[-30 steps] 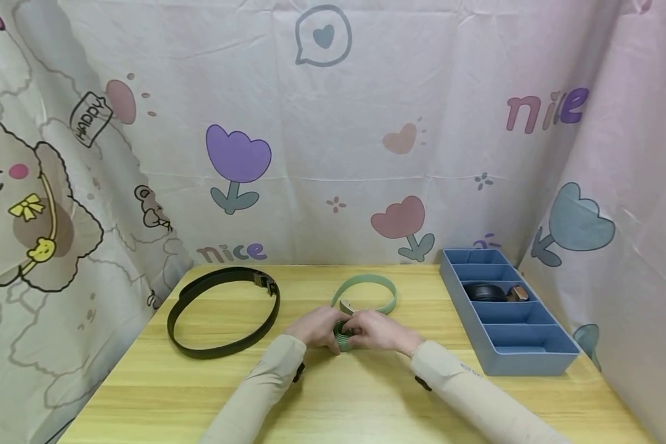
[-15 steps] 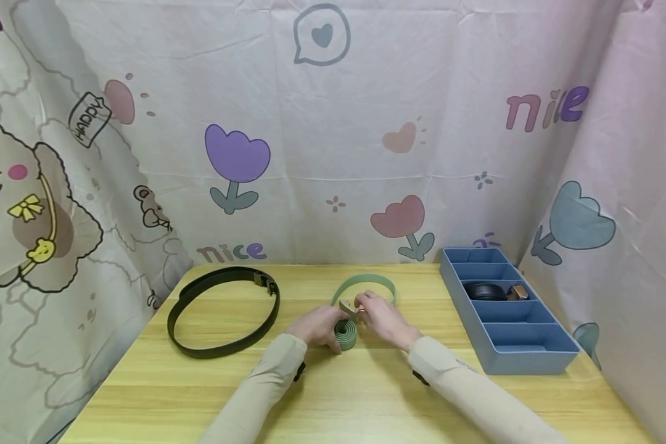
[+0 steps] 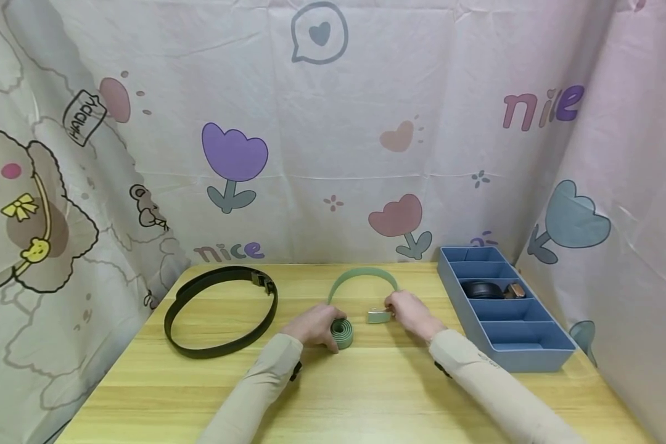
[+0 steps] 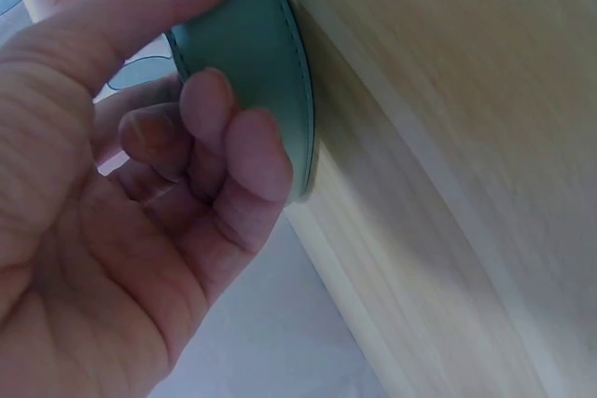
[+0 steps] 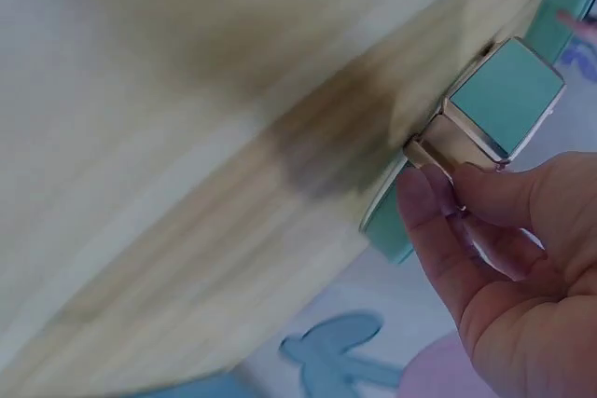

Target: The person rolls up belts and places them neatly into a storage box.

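Observation:
A green belt (image 3: pixel 366 272) stands on edge on the table, one end wound into a tight roll and the rest arching out behind. My left hand (image 3: pixel 313 325) holds the roll (image 3: pixel 341 333) from its left side. The left wrist view shows thumb and fingers curled about the stitched green strap (image 4: pixel 252 44). To the right, my right hand (image 3: pixel 413 312) pinches the belt's buckle end between thumb and fingertips. This buckle (image 5: pixel 504 104) is gold-rimmed with a green face.
A black belt (image 3: pixel 222 353) lies in a large loop on the left of the wooden table (image 3: pixel 322 407). At right stands a blue-grey divided box (image 3: pixel 533 361), with a coiled black belt (image 3: pixel 483 290) in one compartment. A patterned curtain (image 3: pixel 322 123) hangs behind.
My right hand has left the roll, taken hold of the buckle and drawn it to the right, away from the roll. My left hand stays at the roll.

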A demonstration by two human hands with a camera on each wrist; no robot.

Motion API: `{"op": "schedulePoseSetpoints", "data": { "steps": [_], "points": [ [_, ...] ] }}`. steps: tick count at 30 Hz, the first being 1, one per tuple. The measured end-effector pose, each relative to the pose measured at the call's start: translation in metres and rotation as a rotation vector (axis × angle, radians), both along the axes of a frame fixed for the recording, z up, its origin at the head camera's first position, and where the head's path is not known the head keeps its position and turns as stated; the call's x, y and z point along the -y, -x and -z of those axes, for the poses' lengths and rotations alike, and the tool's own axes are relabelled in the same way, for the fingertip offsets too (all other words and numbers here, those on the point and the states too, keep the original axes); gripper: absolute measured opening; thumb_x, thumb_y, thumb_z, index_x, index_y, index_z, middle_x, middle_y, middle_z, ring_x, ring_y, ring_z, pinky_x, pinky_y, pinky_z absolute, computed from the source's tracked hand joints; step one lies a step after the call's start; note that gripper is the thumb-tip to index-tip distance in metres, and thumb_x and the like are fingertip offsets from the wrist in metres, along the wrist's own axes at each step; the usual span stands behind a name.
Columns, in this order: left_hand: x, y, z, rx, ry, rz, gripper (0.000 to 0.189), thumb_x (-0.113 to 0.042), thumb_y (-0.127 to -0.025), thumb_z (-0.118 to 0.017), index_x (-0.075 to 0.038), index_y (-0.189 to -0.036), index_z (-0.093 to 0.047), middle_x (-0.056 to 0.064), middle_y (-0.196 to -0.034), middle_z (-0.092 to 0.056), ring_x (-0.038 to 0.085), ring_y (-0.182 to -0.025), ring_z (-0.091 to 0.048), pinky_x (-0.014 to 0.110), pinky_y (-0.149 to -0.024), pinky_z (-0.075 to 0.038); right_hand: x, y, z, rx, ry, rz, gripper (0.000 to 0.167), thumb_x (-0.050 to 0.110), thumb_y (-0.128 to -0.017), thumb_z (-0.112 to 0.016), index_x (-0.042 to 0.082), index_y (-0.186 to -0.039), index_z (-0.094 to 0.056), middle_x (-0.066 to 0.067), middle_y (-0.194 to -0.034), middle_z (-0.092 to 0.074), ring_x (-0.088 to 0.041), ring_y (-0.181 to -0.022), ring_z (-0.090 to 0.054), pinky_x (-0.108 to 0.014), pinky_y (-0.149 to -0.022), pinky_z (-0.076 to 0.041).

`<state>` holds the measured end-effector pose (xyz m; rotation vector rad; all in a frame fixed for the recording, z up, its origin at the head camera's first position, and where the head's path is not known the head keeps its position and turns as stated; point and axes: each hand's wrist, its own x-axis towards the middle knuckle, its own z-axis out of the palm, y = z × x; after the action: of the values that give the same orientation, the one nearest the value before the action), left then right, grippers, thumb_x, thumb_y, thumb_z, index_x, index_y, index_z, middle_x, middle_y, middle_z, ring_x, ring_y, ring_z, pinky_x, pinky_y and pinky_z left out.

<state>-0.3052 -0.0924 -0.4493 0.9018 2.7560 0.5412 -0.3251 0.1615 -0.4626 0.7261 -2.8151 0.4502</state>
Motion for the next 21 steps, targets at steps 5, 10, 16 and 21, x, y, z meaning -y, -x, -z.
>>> {"op": "schedulePoseSetpoints", "data": {
  "steps": [5,10,16,21],
  "points": [
    [0.002,0.000,0.000,-0.006,0.007,0.010,0.054,-0.014,-0.059,-0.091,-0.011,-0.109,-0.070,-0.006,-0.097,-0.068,0.005,-0.085,-0.060,0.023,-0.081,-0.051,-0.029,0.009,-0.003,0.005,-0.036,0.064,0.025,-0.012,-0.082,-0.060,0.010,-0.070,-0.067,-0.002,-0.075,-0.064,-0.014,-0.069,-0.054,-0.036,-0.066,-0.049],
    [0.002,0.001,0.000,-0.005,0.012,0.007,0.051,-0.014,-0.059,-0.091,-0.013,-0.105,-0.070,-0.008,-0.094,-0.067,0.004,-0.083,-0.059,0.023,-0.079,-0.050,-0.049,0.017,-0.009,0.039,-0.066,0.144,0.027,-0.009,-0.085,-0.056,0.012,-0.071,-0.063,-0.002,-0.074,-0.061,-0.017,-0.069,-0.055,-0.038,-0.065,-0.049],
    [0.002,-0.001,-0.001,0.017,0.010,-0.009,0.048,-0.013,-0.059,-0.091,-0.014,-0.102,-0.070,-0.009,-0.090,-0.066,0.004,-0.080,-0.058,0.022,-0.076,-0.050,-0.049,0.018,-0.008,0.043,-0.102,0.141,0.016,0.001,-0.092,-0.052,0.003,-0.093,-0.068,-0.013,-0.090,-0.068,-0.031,-0.082,-0.064,-0.047,-0.073,-0.053],
    [0.001,-0.003,0.001,-0.001,0.011,-0.018,0.046,-0.015,-0.058,-0.092,-0.014,-0.098,-0.070,-0.010,-0.087,-0.065,0.004,-0.076,-0.058,0.021,-0.073,-0.050,-0.028,0.008,-0.005,-0.025,-0.155,0.099,0.027,0.009,-0.095,-0.054,0.005,-0.119,-0.067,-0.019,-0.131,-0.059,-0.043,-0.126,-0.048,-0.070,-0.097,-0.036]
  ]
}}
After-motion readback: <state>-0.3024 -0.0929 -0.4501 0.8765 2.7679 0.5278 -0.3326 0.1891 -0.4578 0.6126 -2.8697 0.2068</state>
